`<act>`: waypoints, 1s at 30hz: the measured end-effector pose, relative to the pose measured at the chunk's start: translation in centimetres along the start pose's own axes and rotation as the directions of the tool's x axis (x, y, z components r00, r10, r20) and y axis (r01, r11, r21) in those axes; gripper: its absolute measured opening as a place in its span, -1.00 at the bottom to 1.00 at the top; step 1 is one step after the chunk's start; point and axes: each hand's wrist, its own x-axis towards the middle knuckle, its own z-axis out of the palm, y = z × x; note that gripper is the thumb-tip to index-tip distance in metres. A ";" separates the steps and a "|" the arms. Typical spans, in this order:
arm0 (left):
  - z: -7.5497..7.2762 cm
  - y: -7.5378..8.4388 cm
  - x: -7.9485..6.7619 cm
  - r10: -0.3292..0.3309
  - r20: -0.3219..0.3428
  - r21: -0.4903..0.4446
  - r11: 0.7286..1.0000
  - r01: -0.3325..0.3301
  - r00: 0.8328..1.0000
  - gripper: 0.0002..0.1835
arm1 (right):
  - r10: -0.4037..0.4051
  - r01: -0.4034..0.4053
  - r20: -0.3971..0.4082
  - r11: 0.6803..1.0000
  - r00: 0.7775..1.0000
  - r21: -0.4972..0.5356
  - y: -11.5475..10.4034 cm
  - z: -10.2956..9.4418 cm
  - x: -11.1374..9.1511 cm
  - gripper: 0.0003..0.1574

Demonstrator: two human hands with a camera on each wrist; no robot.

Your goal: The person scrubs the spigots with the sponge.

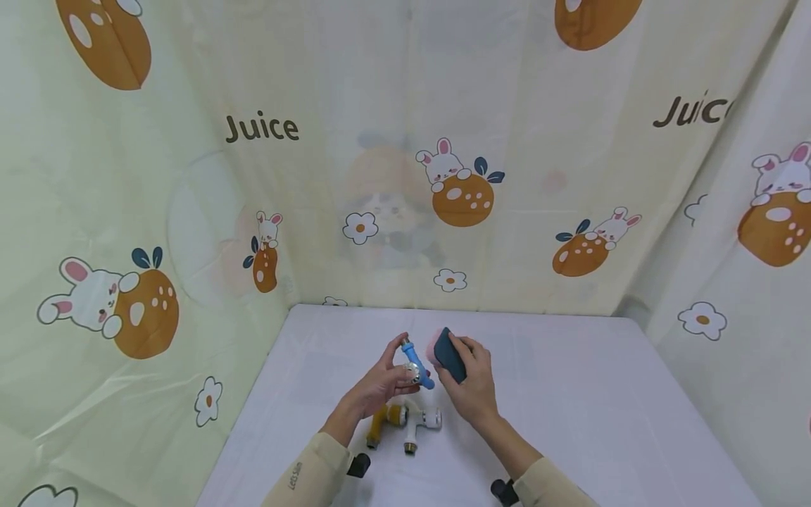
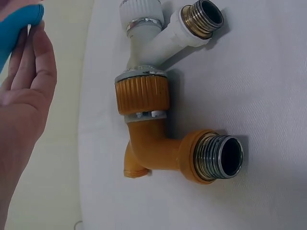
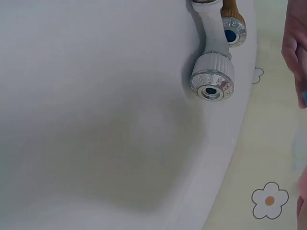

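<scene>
Above the middle of the table my left hand [image 1: 375, 389] holds a blue tap [image 1: 417, 358] between thumb and fingers, its round silvery knob toward me. The blue tap's end [image 2: 21, 21] also shows at the left wrist view's top corner. My right hand [image 1: 476, 386] grips a scrubbing sponge [image 1: 450, 359], dark teal with a pink side, close to the blue tap but apart from it. Below the hands, a yellow tap [image 1: 377, 426] and a white tap [image 1: 413, 422] lie side by side on the table. Both have bare metal threads.
The table [image 1: 570, 408] has a white cover. A pale curtain [image 1: 355, 169] printed with rabbits, oranges and flowers hangs behind it and along both sides. Black wrist devices [image 1: 505, 491] show at both cuffs.
</scene>
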 end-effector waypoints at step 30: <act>0.6 0.2 -0.1 0.139 -0.076 0.102 0.986 -0.131 0.987 -0.03 | 0.000 -0.004 0.124 0.999 0.992 0.038 -0.7 1.0 -1.1 -0.35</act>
